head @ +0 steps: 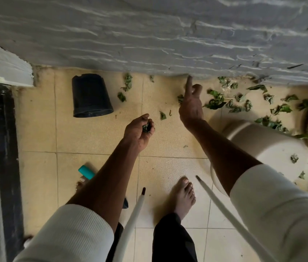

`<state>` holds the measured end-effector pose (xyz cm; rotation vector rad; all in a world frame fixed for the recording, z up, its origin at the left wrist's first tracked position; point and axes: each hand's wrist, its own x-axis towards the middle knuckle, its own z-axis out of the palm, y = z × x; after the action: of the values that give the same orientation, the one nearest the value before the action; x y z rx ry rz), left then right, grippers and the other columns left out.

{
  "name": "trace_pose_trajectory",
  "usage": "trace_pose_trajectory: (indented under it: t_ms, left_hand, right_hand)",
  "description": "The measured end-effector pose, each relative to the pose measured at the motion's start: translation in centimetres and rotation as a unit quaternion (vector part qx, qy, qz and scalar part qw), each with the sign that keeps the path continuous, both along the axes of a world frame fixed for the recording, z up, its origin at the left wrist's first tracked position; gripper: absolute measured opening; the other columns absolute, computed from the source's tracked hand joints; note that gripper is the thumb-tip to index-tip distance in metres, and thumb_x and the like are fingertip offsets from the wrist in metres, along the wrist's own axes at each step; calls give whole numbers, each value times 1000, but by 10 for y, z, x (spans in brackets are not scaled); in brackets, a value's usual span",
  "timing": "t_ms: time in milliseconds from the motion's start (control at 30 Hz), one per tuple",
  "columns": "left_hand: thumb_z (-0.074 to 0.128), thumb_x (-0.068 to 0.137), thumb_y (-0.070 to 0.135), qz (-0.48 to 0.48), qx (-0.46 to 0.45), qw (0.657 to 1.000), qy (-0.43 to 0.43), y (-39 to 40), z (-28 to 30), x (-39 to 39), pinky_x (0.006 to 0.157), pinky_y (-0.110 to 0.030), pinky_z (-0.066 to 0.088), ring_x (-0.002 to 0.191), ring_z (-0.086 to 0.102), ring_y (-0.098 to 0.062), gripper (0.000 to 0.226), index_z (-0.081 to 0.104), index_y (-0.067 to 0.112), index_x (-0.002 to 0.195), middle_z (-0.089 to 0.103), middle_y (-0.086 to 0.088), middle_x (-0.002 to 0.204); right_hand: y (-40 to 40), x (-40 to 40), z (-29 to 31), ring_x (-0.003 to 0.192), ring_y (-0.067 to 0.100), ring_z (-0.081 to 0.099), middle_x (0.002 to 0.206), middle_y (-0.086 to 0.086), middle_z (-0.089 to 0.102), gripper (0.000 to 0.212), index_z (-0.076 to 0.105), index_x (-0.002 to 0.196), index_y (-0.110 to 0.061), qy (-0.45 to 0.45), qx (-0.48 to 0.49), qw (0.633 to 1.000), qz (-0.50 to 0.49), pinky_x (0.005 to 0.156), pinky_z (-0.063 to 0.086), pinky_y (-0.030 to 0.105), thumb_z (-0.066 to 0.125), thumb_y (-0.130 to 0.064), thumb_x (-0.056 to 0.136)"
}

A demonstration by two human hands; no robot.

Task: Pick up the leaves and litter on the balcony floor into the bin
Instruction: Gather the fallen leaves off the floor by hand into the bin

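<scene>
Leaves (215,103) lie scattered just beyond my right hand (191,106), fingers loose; my left hand (138,129) clutches crumpled leaves

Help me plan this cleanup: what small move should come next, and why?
Probably lower the right hand onto the leaf cluster just beside it. The left hand already grips a wad of leaves, the right hand's fingers hold nothing, and most leaves lie on that side near the wall.

Bare tiles (96,137) between tipped black pot (91,96) and beige bin (259,146); wall (149,35) behind
</scene>
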<state>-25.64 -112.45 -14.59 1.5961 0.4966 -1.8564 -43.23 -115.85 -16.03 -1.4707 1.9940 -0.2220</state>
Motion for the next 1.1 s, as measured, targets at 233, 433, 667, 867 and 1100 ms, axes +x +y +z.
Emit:
trace_pose_trajectory:
  t_ms: [233,433,667,867,1100]
  left_hand:
    - [49,95,-5,-12,-2,1000,-5,-1,-5,-7,53,-25,49,66,57,-18,17,62,4,101,59,-12,79]
    - [49,95,-6,-15,4,1000,-7,3,-3,-14,53,-25,50,68,57,-19,18,62,4,103,59,-12,81]
    - [42,96,-4,27,-4,999,-36,9,-2,-17,68,-34,52,65,53,-19,24,62,2,109,55,-9,74]
    - [56,96,38,2,-42,999,30,18,17,-25,87,-35,56,90,67,-24,33,66,7,101,68,-11,89]
    - [63,93,25,-24,-14,997,70,28,27,-26,82,-34,58,100,69,-26,26,69,6,110,72,-12,104]
  right_hand:
    - [-1,-18,-24,118,31,50,141,19,26,66,32,147,-2,54,49,997,25,106,45,32,53,16,87]
    - [10,-20,-15,115,31,56,126,18,56,30,57,125,3,104,31,991,73,95,53,41,45,3,97]
    - [37,31,10,74,18,70,90,8,75,15,70,96,-11,-201,29,950,-239,61,58,27,66,-1,86]
    - [70,67,41,71,15,68,80,5,72,10,69,84,-7,-246,74,922,-291,62,57,28,72,-1,78]
    - [76,82,52,77,21,63,87,7,68,18,74,92,-12,6,13,998,-56,66,52,28,57,-8,93]
